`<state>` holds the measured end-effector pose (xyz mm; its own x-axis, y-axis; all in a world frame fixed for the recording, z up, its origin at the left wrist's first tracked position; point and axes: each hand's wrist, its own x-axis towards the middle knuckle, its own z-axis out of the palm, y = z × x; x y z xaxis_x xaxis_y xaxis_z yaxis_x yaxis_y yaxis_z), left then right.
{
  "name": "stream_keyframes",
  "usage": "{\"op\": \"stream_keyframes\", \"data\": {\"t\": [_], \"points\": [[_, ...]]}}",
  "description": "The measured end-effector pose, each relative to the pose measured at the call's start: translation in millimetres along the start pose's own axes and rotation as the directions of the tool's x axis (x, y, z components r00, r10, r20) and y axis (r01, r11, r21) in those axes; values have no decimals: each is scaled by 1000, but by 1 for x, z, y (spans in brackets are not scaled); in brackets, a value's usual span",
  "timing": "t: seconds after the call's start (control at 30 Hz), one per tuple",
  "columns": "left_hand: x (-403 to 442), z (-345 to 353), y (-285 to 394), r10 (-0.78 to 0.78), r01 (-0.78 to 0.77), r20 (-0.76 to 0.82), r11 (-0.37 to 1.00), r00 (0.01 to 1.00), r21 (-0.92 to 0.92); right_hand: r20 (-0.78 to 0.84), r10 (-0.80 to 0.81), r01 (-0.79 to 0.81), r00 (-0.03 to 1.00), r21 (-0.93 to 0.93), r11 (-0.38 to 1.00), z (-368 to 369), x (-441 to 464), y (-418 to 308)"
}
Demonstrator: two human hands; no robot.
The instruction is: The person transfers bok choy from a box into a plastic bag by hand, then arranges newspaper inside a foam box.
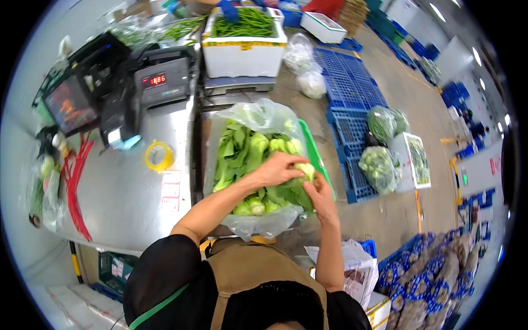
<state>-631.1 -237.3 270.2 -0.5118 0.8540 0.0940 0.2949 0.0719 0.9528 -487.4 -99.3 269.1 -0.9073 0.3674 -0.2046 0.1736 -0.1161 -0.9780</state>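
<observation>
My left hand (279, 169) and my right hand (321, 197) hold one bok choy (297, 190) between them, its pale base near the fingers of both hands and its dark leaves hanging down. Both hands are closed on it, above the right side of a crate lined with a clear plastic bag (258, 225). More bok choy (235, 148) fill the bag, with leaves and pale bases showing. Part of the heap is hidden under my left forearm. A green crate edge (314, 157) shows beside the bag on the right.
A white foam box of green beans (242, 58) stands on a scale, with another person's blue glove (226, 10) at it. To the left are a lit scale display (154, 80), yellow tape (159, 156) and red strips (74, 187) on the metal table. Blue pallets (349, 82) lie right.
</observation>
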Motion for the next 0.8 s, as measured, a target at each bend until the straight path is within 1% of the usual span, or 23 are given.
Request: {"op": "stream_keyframes", "data": {"t": [0.03, 0.07, 0.1, 0.13, 0.17, 0.2, 0.27, 0.3, 0.37, 0.4, 0.5, 0.53, 0.63, 0.67, 0.77, 0.8], "points": [[0, 5, -3, 94, -94, 17, 995, 995, -18, 5, 2, -2, 1000, 9, 1000, -1, -3, -2], [1, 10, -10, 230, -231, 36, 973, 973, 22, 10, -3, 3, 1000, 39, 999, -2, -7, -2], [-2, 11, -5, 197, -205, 111, 977, 974, 64, 16, -3, 1, 1000, 67, 998, -5, -10, 1], [-1, 12, -2, 172, -189, 203, 980, 964, 68, 47, 28, -30, 998, 31, 999, -12, -11, 6], [1, 14, -1, 209, -233, 236, 969, 949, 81, 67, 56, -56, 996, -5, 998, -18, -12, 12], [2, 13, 3, 215, -255, 284, 960, 935, 114, 43, 50, -51, 998, 12, 999, -18, -16, 10], [7, 22, 0, 332, -367, 307, 928, 892, 61, -2, 39, -39, 999, 26, 999, -25, -26, 10], [9, 28, -1, 394, -426, 323, 904, 860, 31, 24, 54, -54, 998, -4, 999, -30, -31, 7], [11, 33, 9, 415, -462, 379, 886, 827, 38, 61, 81, -77, 995, -61, 995, -42, -41, 0], [12, 36, 15, 427, -483, 411, 875, 806, 39, 55, 64, -61, 996, -61, 996, -46, -45, 0], [20, 48, 28, 445, -513, 432, 857, 785, 50, 89, 51, -52, 995, 11, 999, -58, -59, -11], [25, 57, 28, 498, -566, 430, 824, 753, 35, 77, 53, -54, 996, 6, 999, -66, -62, -9], [32, 67, 40, 448, -562, 534, 825, 717, 61, 115, 115, -117, 987, 9, 993, -83, -78, -17], [36, 71, 42, 434, -573, 585, 817, 685, 66, 107, 129, -131, 986, 9, 991, -92, -82, -13], [48, 72, 37, 571, -630, 559, 769, 601, -108, 218, 105, -113, 970, 20, 993, -123, -100, -5], [51, 71, 34, 573, -589, 504, 794, 646, -148, 178, 83, -99, 981, 82, 992, -129, -111, -5]]}}
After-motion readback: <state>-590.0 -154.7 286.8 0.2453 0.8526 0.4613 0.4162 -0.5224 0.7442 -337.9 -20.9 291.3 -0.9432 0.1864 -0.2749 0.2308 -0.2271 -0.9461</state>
